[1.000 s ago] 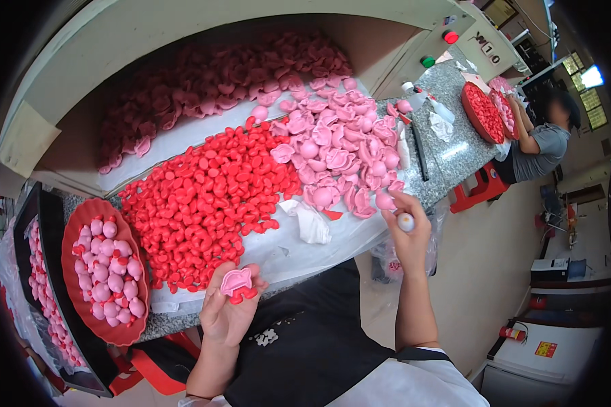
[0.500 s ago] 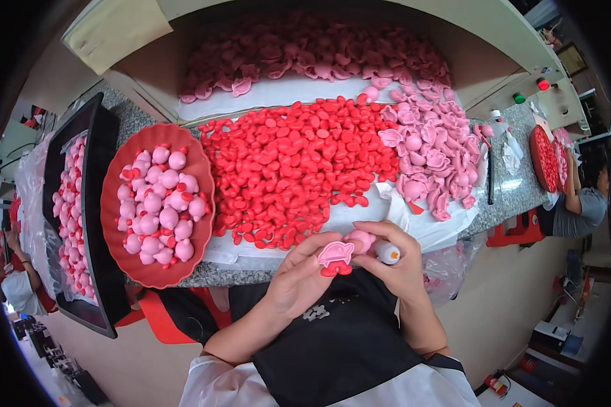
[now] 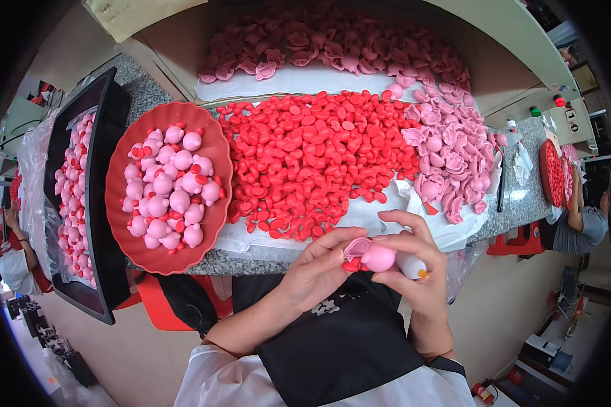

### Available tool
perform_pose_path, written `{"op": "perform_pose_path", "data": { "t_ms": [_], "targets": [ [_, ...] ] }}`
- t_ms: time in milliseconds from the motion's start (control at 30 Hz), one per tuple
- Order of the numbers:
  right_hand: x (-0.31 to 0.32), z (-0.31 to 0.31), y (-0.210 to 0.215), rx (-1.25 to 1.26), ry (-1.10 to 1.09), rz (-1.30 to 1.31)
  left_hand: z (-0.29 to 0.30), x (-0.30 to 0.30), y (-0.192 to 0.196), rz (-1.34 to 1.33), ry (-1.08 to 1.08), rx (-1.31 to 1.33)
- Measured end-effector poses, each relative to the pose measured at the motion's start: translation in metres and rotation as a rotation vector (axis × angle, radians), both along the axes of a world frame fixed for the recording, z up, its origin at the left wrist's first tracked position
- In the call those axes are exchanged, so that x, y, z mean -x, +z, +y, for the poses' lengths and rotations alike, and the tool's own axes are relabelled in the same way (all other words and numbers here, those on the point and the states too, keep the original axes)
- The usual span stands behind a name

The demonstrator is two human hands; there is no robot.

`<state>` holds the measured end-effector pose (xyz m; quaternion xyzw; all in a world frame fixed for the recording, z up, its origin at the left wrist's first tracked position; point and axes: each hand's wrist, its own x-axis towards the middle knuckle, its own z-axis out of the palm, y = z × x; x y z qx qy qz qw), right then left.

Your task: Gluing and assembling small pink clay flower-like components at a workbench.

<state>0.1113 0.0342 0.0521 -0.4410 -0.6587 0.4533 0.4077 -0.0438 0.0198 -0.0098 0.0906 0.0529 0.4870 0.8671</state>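
1. Far left: a black tray (image 3: pixel 108 203) of pink figures is seen, long axis running away from the person along the speckled stone counter (image 3: pixel 139 98).
2. Beside it, a round red dish (image 3: pixel 214 152) with a scalloped rim is filled with smooth, glossy pink toy figures (image 3: pixel 170 186).
3. At centre, a heap of small red pieces (image 3: pixel 319 152) is spread on white sheet; paler pink shells (image 3: pixel 448 156) are heaped at its right.
4. The left hand (image 3: pixel 316 271) is closed on a pink toy piece (image 3: pixel 368 255), held just off the counter's near edge above a black apron (image 3: pixel 339 339). Its long axis lies roughly left to right, rounded end toward the right.
5. The right hand (image 3: pixel 417 268) is pinched on the same piece, with a small white bottle (image 3: pixel 411 266) gripped too.
6. Compared with half a second earlier, the hands are held closer together around the piece.
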Motion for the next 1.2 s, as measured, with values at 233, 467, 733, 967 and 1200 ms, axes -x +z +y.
{"op": "perform_pose_path", "data": {
  "t_ms": [233, 467, 733, 967, 1200],
  "targets": [
    [0.004, -0.007, -0.006, 0.164, -0.001, 0.031, -0.003, -0.003, 0.000, 0.113, -0.010, 0.017],
    [0.010, -0.004, -0.020, 0.162, 0.023, 0.068, 0.000, 0.004, -0.012, 0.093, -0.035, 0.005],
    [0.008, -0.003, -0.008, 0.248, -0.061, 0.079, 0.002, 0.005, -0.007, 0.124, -0.054, -0.024],
    [-0.008, 0.009, -0.011, 0.195, 0.162, -0.079, -0.001, -0.001, -0.011, 0.179, -0.047, -0.093],
    [-0.013, 0.015, -0.013, 0.225, 0.310, -0.066, 0.003, 0.001, -0.019, 0.231, -0.136, -0.106]
  ]
}}
